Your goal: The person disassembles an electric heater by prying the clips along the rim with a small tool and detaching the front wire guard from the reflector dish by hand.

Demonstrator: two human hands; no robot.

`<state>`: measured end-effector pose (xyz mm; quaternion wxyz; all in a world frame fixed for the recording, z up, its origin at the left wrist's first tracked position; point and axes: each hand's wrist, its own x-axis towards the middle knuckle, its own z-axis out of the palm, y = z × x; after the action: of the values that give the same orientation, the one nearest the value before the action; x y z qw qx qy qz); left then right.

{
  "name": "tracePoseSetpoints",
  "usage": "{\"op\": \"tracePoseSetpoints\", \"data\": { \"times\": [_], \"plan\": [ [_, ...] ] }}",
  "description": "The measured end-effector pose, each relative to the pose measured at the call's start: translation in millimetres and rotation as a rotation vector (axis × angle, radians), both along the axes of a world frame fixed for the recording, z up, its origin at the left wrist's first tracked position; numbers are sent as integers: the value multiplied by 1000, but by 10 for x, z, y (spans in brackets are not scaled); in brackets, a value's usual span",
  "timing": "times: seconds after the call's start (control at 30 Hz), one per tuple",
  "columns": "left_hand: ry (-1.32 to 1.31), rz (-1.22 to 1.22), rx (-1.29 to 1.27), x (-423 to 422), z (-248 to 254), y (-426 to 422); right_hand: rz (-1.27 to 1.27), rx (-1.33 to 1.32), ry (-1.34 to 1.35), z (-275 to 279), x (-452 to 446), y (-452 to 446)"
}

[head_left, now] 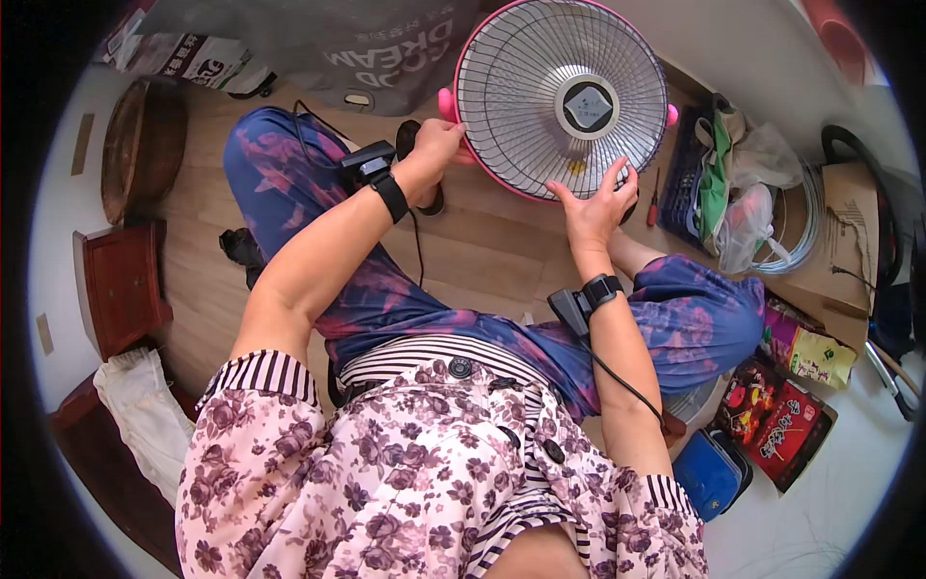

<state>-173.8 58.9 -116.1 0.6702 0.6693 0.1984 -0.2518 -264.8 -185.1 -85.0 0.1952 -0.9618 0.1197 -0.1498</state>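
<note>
A round dish-shaped electric heater (pixel 521 106) with a wire grille, a pink rim and a silvery disc at its centre faces up in front of me. My left hand (pixel 439 150) is closed on the rim at its left side, just below a pink side knob (pixel 447 104). At the lower edge, my right hand (pixel 595 207) grips the rim and grille, thumb and index finger apart against the wires. The heater's back and base are hidden. Each wrist wears a black strap with a small device and a cable.
A grey bag (pixel 386 58) with white lettering stands beyond. To the right are a screwdriver (pixel 653 198), a dark basket (pixel 685 174) with plastic bags, coiled tubing (pixel 810 227), a red box (pixel 776 420) and a blue case (pixel 712 473). Wooden furniture (pixel 121 289) lines the left.
</note>
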Motion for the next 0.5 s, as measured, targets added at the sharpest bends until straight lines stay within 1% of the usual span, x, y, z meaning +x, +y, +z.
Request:
{"op": "tracePoseSetpoints", "data": {
  "times": [0.07,0.13,0.17,0.23,0.27,0.3,0.33,0.4,0.5],
  "plan": [
    [24,21,-87,-53,32,-20,5,22,3,7,7,-19],
    [37,23,-143,-101,8,-16,31,28,-71,-32,16,-71],
    [48,13,-120,-101,-3,-7,44,31,-108,-62,29,-106],
    [74,-28,-76,-77,45,-30,16,312,-128,-144,120,-219],
    [73,-18,-94,-78,66,-52,-14,445,-141,-176,99,-312],
    [72,-9,-116,-95,86,-57,-21,407,-120,69,109,-327],
    [69,5,-139,-96,95,-56,-6,402,-129,47,139,-443],
    [73,13,-183,-97,123,-66,-127,876,-64,38,154,-548],
    [76,39,-173,-98,148,-78,-218,1108,-166,-49,201,-598]
  ]
}}
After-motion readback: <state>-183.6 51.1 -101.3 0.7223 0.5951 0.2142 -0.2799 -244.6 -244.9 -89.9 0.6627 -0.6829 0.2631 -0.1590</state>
